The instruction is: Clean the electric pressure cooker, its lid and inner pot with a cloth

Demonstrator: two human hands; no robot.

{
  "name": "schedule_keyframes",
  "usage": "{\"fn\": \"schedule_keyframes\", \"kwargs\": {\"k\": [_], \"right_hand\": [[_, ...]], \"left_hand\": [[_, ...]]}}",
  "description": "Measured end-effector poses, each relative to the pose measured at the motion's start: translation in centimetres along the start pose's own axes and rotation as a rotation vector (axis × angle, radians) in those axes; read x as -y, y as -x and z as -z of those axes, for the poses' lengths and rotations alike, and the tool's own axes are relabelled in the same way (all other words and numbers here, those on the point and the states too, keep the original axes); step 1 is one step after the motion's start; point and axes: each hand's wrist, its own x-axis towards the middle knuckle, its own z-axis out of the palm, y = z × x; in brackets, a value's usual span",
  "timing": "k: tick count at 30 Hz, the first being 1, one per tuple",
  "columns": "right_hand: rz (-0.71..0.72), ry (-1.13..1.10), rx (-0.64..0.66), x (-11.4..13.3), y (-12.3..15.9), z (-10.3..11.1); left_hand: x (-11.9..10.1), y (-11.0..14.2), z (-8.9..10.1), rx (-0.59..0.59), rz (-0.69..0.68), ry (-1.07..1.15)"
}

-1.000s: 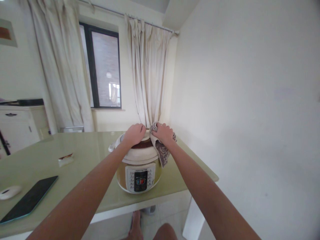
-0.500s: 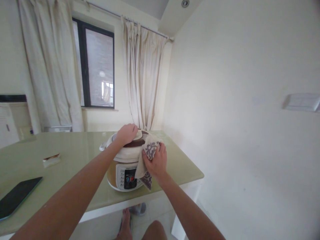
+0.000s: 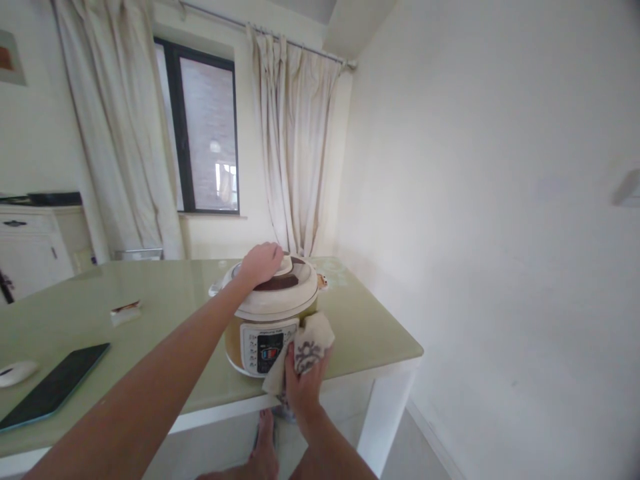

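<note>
An electric pressure cooker (image 3: 280,303) with a white and brown lid and a front control panel stands upright near the table's front right corner. My left hand (image 3: 261,264) is closed over the handle on top of its lid; the fingertips are partly hidden. Low at the cooker's right front side, my right hand (image 3: 305,387) grips a cream cloth (image 3: 314,340) with a grey-purple pattern. The cloth lies against the cooker's lower body, beside the panel, and one end hangs down at the table edge.
The pale green table (image 3: 170,293) also carries a dark tablet-like slab (image 3: 57,383), a white computer mouse (image 3: 17,373) and a small white packet (image 3: 126,312). A plain wall (image 3: 480,233) rises on the right. Behind are curtains (image 3: 300,133) and a window (image 3: 210,133).
My right hand has slid the cloth down from the lid's rim to the cooker's lower right side. My left hand stays on the lid handle. The view has shifted a little left.
</note>
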Motion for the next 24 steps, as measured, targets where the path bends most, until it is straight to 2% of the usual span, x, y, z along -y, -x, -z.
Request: {"fn": "schedule_keyframes", "kwargs": {"k": [3,5,8,10,13,17,19,21,24], "right_hand": [[0.299,0.172,-0.138,1.0,2.5,-1.0],[0.571,0.171,-0.147,2.3,2.8,-0.9],[0.899,0.09,-0.16,4.4,1.3,-0.1],[0.969,0.063,-0.161,5.5,-0.6,0.7],[0.838,0.061,-0.142,7.1,-4.1,2.0],[0.491,0.024,-0.16,8.9,-9.6,3.9],[0.382,-0.021,-0.172,9.3,-11.6,4.5],[0.318,-0.051,-0.176,9.0,-12.2,4.7],[0.241,-0.059,-0.154,7.6,-10.0,4.3]], "left_hand": [[0.0,0.0,-0.1,-0.004,0.0,0.006],[0.1,0.0,-0.1,-0.007,-0.001,0.012],[0.1,0.0,-0.2,-0.011,-0.002,0.015],[0.2,0.0,-0.1,-0.009,-0.006,0.014],[0.2,0.0,-0.2,-0.007,-0.018,0.014],[0.4,-0.1,-0.4,-0.012,-0.035,0.023],[0.5,-0.1,-0.5,-0.014,-0.035,0.031],[0.6,-0.2,-0.6,-0.015,-0.03,0.043],[0.5,-0.1,-0.5,-0.015,-0.017,0.061]]}}
